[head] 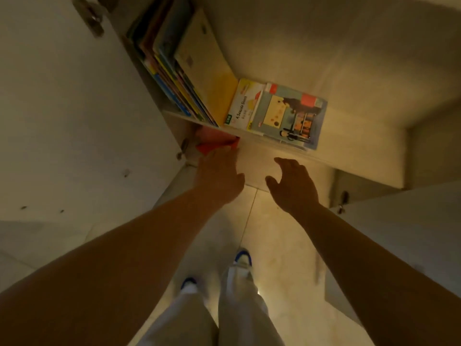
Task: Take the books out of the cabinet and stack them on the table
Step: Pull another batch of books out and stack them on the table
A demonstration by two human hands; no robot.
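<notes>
Nearest the camera, two white trouser legs (224, 308) end in blue-and-white shoes (243, 257) on a pale tiled floor (282, 245). Above them both bare forearms reach forward into the open cabinet (324, 58).

The left hand (218, 176) lies palm-down, its fingers (219, 156) straight and close together, their tips at a red book (214, 142) that sits on the lower shelf under the shelf board; whether they actually touch it cannot be told. The right hand (294, 183) hovers beside the left, apart from it, fingers (287, 163) loosely curled and spread, thumb out, holding nothing.

Just beyond both sets of fingertips runs the front edge of the upper shelf (262, 136). On it, straight past the right fingers, a small flat stack of books (287, 116) lies with a pale blue illustrated cover on top and a white-and-yellow one under it. Further off, beyond the left fingers, a row of thin books (179, 71) stands leaning against the cabinet's left wall. An open white door (62, 108) hangs left of the left hand.
</notes>
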